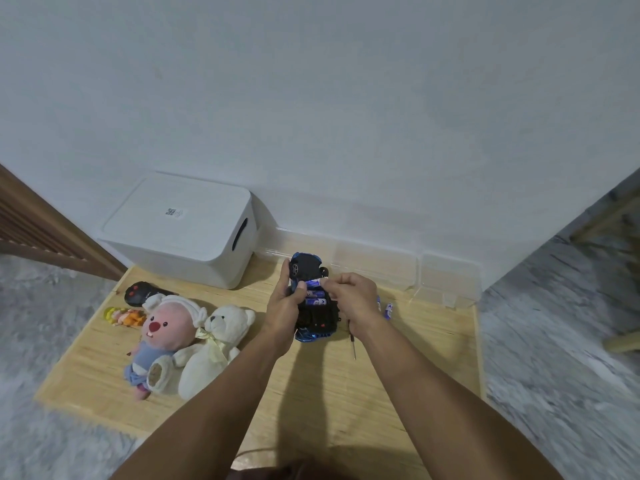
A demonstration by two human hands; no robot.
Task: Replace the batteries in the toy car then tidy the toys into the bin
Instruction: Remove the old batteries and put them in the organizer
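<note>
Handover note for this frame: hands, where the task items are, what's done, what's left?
Left hand grips the upturned toy car above the table.
Right hand pinches a battery at the open compartment; two batteries sit below it.
More batteries and a screwdriver lie right of the car.
Bin is lidded; plush toys, remote and figurine remain out.
Left: finish the batteries, close the car, bin the toys.

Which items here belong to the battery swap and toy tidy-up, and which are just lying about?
Job: toy car, batteries, spare batteries, screwdriver, left hand, right hand, bin, plush toys, remote.

Lying about: clear plastic boxes, wooden frame.
</note>
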